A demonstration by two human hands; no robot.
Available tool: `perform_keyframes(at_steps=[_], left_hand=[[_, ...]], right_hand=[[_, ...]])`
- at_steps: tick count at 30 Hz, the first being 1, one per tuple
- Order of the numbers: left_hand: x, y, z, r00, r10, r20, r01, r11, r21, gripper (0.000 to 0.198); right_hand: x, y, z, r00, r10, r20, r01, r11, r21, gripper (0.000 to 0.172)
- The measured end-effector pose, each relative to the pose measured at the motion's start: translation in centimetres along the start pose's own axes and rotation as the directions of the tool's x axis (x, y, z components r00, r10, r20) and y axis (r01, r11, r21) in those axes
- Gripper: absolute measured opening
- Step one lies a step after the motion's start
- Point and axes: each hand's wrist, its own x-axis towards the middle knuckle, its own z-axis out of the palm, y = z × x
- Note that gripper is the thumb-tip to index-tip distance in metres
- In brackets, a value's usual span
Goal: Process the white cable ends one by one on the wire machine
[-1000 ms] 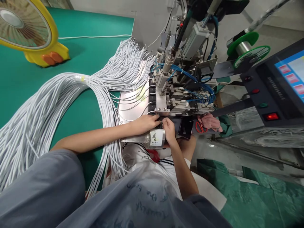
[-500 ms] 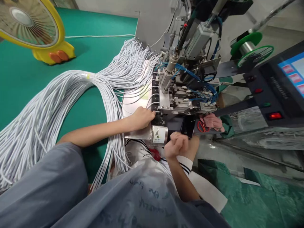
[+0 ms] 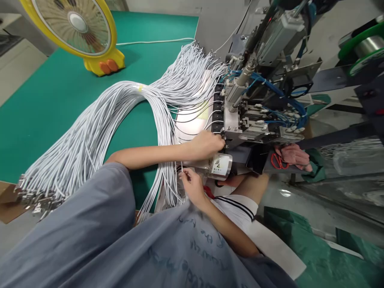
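My left hand (image 3: 208, 145) is closed at the near end of the black slotted strip (image 3: 217, 108) on the machine's left side. Its fingers are pressed around a white cable, which is mostly hidden by them. Lower down, my right hand (image 3: 193, 185) pinches a thin white cable (image 3: 181, 166) between thumb and fingertips, below my left forearm. Several white cables (image 3: 216, 112) run side by side into the strip's slots. Left of both hands lies a thick bundle of white cables (image 3: 120, 100), tied with a yellow band (image 3: 140, 87).
The machine (image 3: 240, 100), with metal cylinders and blue tubes, stands to the right. A yellow fan (image 3: 103, 66) stands on the green table (image 3: 60, 88). Right of my hands are a dark phone (image 3: 257, 158), red-handled scissors (image 3: 277, 161) and a pink cloth (image 3: 295, 156). A green spool (image 3: 364, 48) hangs farther right.
My right hand has moved left from beside the phone to the hanging cables and now pinches one. The left hand stays at the strip. My view has shifted left.
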Motion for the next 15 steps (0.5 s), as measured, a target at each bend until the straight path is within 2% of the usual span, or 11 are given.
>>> perform_keyframes(at_steps=[2,4,6,9,10,12,14,15], left_hand=[[-0.6,1.4,-0.1,0.986,0.163,-0.026,-0.165,0.961,-0.223,0.025],[-1.1,2.5,0.2,0.951,0.302,-0.068,-0.300,0.841,-0.451,0.030],[-1.3,3.1,0.6,0.933,0.350,-0.081,-0.327,0.734,-0.595,0.036],[-1.2,2.9,0.8,0.950,0.313,-0.012,-0.225,0.656,-0.720,0.039],[-1.0,2.8,0.7,0.954,0.299,0.028,-0.173,0.624,-0.762,0.039],[-0.9,2.5,0.5,0.955,0.279,0.097,-0.068,0.529,-0.846,0.036],[-0.7,2.4,0.3,0.961,0.244,0.132,0.015,0.428,-0.904,0.038],[-0.7,2.4,0.3,0.965,0.225,0.134,0.037,0.387,-0.921,0.039]], right_hand=[[-0.1,-0.3,-1.7,0.999,0.016,-0.038,-0.018,0.999,-0.034,0.019],[-0.1,-0.5,-4.3,0.998,0.027,-0.051,-0.028,0.999,-0.017,0.021],[0.0,-0.7,-7.7,0.998,0.060,-0.023,-0.059,0.998,0.022,0.017],[0.1,-1.2,-12.8,0.982,0.157,0.102,-0.166,0.982,0.089,0.011],[0.1,-1.3,-14.1,0.977,0.200,0.077,-0.208,0.970,0.125,0.009],[0.0,-1.6,-15.9,0.962,0.265,-0.062,-0.242,0.938,0.248,0.011],[0.0,-1.6,-16.4,0.931,0.297,-0.211,-0.192,0.893,0.408,0.016],[0.1,-1.6,-16.3,0.921,0.302,-0.247,-0.154,0.863,0.482,0.017]])
